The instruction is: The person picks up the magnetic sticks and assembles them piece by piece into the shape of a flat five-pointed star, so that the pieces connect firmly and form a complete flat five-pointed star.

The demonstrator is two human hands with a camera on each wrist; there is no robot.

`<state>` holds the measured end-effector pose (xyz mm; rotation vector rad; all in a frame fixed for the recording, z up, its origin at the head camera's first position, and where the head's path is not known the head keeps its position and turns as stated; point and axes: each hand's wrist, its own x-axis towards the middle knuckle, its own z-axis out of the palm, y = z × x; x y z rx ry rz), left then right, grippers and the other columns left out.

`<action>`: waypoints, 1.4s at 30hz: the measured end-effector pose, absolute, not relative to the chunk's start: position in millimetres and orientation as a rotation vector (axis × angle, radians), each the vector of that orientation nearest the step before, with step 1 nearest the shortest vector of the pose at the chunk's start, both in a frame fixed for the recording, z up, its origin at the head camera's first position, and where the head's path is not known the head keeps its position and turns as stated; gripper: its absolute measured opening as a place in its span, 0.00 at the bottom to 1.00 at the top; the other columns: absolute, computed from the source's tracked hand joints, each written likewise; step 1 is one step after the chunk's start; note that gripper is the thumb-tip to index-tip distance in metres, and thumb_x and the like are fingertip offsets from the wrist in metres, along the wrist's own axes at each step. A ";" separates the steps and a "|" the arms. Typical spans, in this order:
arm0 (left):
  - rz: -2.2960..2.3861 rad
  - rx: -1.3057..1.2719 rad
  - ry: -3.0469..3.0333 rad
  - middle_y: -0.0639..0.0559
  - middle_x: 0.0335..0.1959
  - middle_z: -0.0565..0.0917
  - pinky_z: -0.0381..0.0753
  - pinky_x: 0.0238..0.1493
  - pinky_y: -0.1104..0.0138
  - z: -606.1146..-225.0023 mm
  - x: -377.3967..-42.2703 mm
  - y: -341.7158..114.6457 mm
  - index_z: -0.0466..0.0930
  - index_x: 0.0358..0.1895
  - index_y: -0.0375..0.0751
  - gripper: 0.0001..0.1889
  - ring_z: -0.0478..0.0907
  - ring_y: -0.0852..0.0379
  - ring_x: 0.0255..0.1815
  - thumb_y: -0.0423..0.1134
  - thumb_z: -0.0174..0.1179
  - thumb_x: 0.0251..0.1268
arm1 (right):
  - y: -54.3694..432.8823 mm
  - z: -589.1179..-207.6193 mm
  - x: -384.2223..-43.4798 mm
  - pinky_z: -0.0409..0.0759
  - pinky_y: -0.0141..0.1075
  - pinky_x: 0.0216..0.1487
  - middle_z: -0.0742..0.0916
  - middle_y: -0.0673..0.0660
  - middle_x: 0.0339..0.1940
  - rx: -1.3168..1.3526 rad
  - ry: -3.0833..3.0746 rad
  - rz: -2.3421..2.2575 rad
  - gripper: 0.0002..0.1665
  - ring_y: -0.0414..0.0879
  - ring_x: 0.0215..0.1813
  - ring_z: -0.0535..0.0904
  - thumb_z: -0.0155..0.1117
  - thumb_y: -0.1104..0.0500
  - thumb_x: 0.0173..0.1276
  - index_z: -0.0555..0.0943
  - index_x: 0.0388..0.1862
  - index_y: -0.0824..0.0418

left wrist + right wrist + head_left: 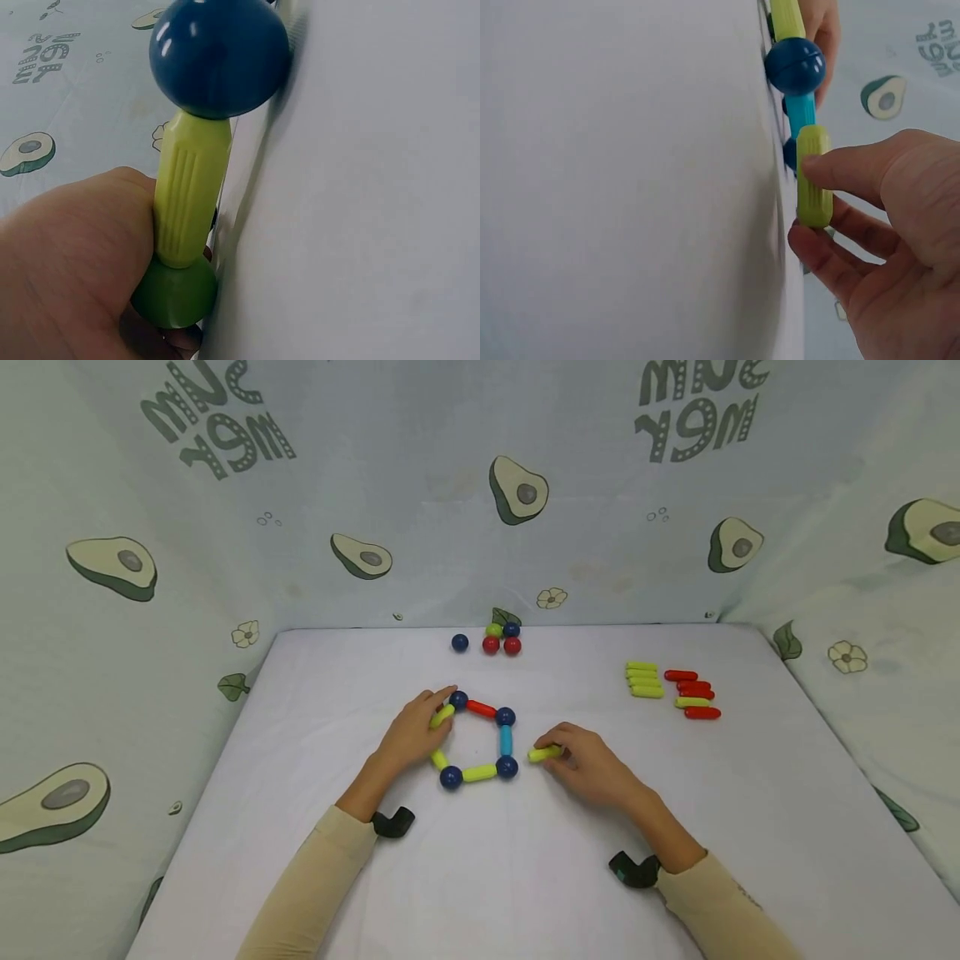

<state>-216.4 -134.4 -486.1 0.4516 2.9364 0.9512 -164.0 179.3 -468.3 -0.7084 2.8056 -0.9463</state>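
A ring of magnetic balls and rods lies on the table, with a red rod [481, 708], a light-blue rod [506, 741] and yellow-green rods [479, 772] joined by dark blue balls [507, 767]. At its left corner, my left hand [414, 727] grips a green ball [176, 294], which the hand hides in the head view. A yellow-green rod [187, 191] runs from that ball to a blue ball [221, 56]. Just right of the ring, my right hand [592, 766] pinches a loose yellow-green rod [814, 180] between thumb and fingers, apart from the nearest blue ball.
Toward the back edge sit a lone blue ball [460, 643] and a cluster with red balls [491, 645], a green ball [493, 630] and another blue one. Several yellow-green rods [647, 692] and red rods [702, 713] lie at the back right. A patterned cloth hangs behind.
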 end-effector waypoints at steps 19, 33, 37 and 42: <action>0.920 0.531 2.981 0.49 0.58 0.78 0.78 0.56 0.57 -474.7 -210.6 -126.7 0.74 0.71 0.53 0.26 0.73 0.51 0.54 0.52 0.62 0.74 | 197.8 -465.2 -172.8 0.81 0.46 0.57 0.85 0.52 0.55 -0.526 2.839 -0.960 0.17 0.48 0.53 0.78 0.64 0.55 0.76 0.81 0.61 0.55; 0.791 0.974 2.560 0.56 0.60 0.76 0.77 0.39 0.71 -460.1 -186.4 -95.6 0.68 0.76 0.62 0.38 0.76 0.64 0.36 0.63 0.68 0.64 | 286.2 -456.2 -210.9 0.68 0.69 0.68 0.72 0.75 0.71 -0.093 3.119 -0.726 0.24 0.72 0.73 0.64 0.58 0.62 0.75 0.74 0.67 0.69; 0.707 1.027 2.531 0.59 0.57 0.77 0.75 0.40 0.72 -468.2 -186.3 -94.1 0.71 0.74 0.63 0.35 0.74 0.64 0.36 0.59 0.69 0.65 | 293.5 -458.4 -214.3 0.66 0.69 0.70 0.73 0.75 0.70 -0.120 3.128 -0.668 0.25 0.73 0.73 0.63 0.58 0.65 0.74 0.73 0.68 0.72; 0.705 1.030 2.511 0.59 0.56 0.78 0.74 0.37 0.72 -467.2 -185.1 -98.0 0.74 0.72 0.65 0.32 0.74 0.64 0.33 0.56 0.71 0.64 | 296.6 -460.1 -215.8 0.69 0.68 0.68 0.75 0.75 0.65 -0.145 3.166 -0.667 0.22 0.73 0.70 0.65 0.58 0.68 0.71 0.77 0.63 0.73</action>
